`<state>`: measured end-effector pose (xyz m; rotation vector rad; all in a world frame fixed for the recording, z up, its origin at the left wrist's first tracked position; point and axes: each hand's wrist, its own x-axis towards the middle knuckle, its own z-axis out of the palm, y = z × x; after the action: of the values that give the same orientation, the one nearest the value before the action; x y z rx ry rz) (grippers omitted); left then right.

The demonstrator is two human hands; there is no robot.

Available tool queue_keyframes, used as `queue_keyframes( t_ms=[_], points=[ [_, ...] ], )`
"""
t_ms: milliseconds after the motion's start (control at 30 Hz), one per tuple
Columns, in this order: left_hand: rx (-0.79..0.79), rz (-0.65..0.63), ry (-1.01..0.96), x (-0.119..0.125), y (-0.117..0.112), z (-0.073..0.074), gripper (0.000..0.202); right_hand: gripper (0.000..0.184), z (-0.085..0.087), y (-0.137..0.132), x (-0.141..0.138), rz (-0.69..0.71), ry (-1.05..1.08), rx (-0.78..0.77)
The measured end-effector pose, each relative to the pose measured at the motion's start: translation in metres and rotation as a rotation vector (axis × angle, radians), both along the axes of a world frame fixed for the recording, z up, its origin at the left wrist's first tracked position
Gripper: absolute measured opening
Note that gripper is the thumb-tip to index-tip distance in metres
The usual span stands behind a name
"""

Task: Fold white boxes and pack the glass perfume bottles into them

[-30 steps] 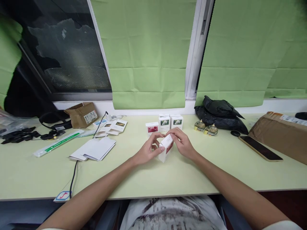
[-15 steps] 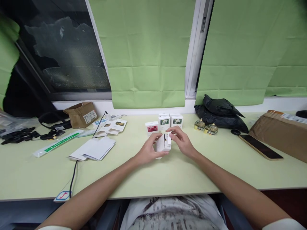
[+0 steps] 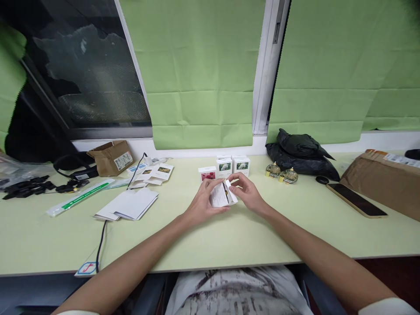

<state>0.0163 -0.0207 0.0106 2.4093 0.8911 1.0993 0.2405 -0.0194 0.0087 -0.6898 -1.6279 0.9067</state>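
Both hands meet over the middle of the pale green table (image 3: 203, 245). My left hand (image 3: 201, 203) is wrapped around a small white carton (image 3: 219, 195), held just above the tabletop. My right hand (image 3: 246, 192) pinches the carton's open end flap at its right side. Something dark and gold shows inside the opening. Just behind the hands stand three small white boxes: one with a red picture (image 3: 207, 173) and two with white-flower pictures (image 3: 224, 166) (image 3: 242, 166).
Two small gold-capped glass bottles (image 3: 282, 174) stand right of the boxes, before a black plastic bag (image 3: 300, 154). A phone (image 3: 356, 200) and a brown parcel (image 3: 383, 183) lie at right. White envelopes (image 3: 129, 204), flat printed cartons (image 3: 152, 171), a cable (image 3: 101, 236) and a cardboard box (image 3: 111, 156) lie left.
The carton has been turned in my hands from tilted with its red face showing to end-on, and its end flap now stands open under my right fingers.
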Motion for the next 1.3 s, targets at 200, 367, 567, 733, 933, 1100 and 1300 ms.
queue_keyframes(
  t_ms=[200,367,567,733,933,1100,1300],
  points=[
    [0.021,0.01,-0.011,0.001,-0.001,-0.004,0.088,0.026,-0.004,-0.003,-0.006,-0.029,-0.021,0.001],
    [0.045,-0.009,-0.013,0.001,0.0,-0.006,0.084,0.025,-0.005,-0.004,-0.008,-0.032,-0.019,0.005],
    [0.055,-0.054,-0.005,-0.002,0.003,-0.007,0.083,0.029,-0.006,-0.003,-0.008,-0.023,-0.014,-0.017],
    [0.059,-0.054,-0.009,-0.002,0.003,-0.006,0.083,0.038,-0.008,-0.001,-0.007,0.072,0.007,-0.105],
    [0.038,-0.011,0.031,-0.002,0.0,-0.003,0.086,0.047,-0.015,-0.001,-0.011,0.008,0.002,-0.139],
    [-0.026,0.008,0.022,-0.001,-0.001,-0.006,0.081,0.022,-0.009,-0.01,-0.013,-0.206,-0.121,0.199],
    [-0.173,-0.104,-0.045,-0.001,0.0,-0.01,0.068,0.023,-0.006,-0.01,-0.007,-0.265,-0.234,0.315]
  ],
)
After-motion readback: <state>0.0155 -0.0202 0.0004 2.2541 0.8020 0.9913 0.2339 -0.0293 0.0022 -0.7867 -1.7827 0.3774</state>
